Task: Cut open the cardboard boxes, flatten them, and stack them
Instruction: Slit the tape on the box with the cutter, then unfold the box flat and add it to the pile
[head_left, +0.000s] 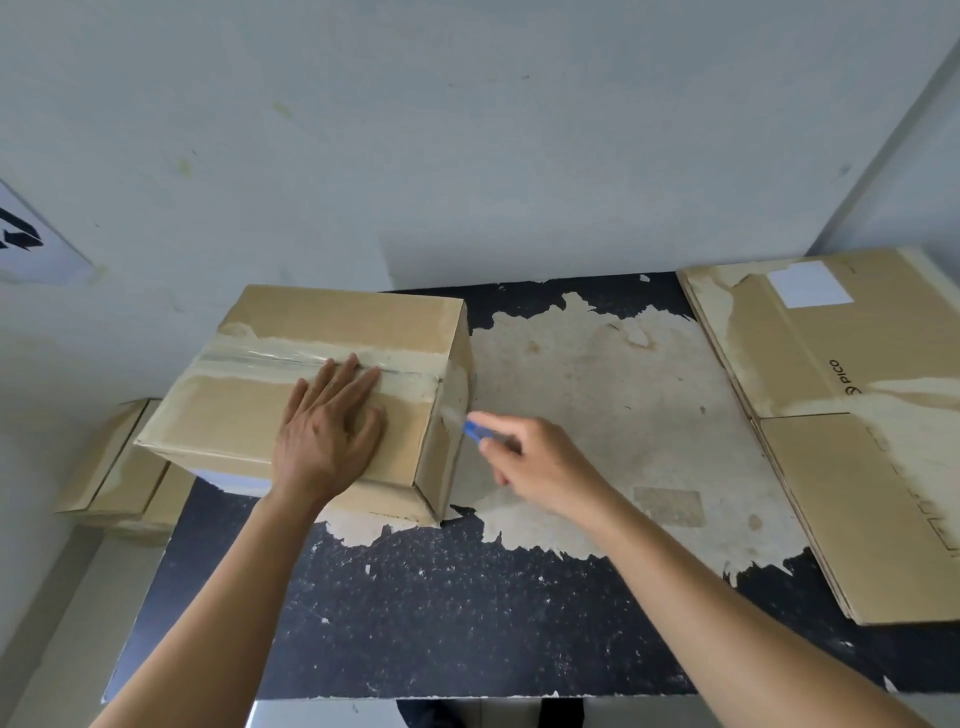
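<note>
A closed brown cardboard box (260, 405), sealed along its top seam with clear tape, stands on the left part of the table. My left hand (332, 421) lies flat on the box top with straight fingers, pressing on it near the tape. My right hand (530, 462) grips a small blue cutter (472, 430), whose tip is at the taped right side of the box. A stack of flattened cardboard boxes (852, 415) lies on the right side of the table.
The table (467, 613) has a worn black top with a large peeled pale patch in the middle. More cardboard boxes (124, 467) sit lower down beyond the table's left edge. A white wall rises right behind the table.
</note>
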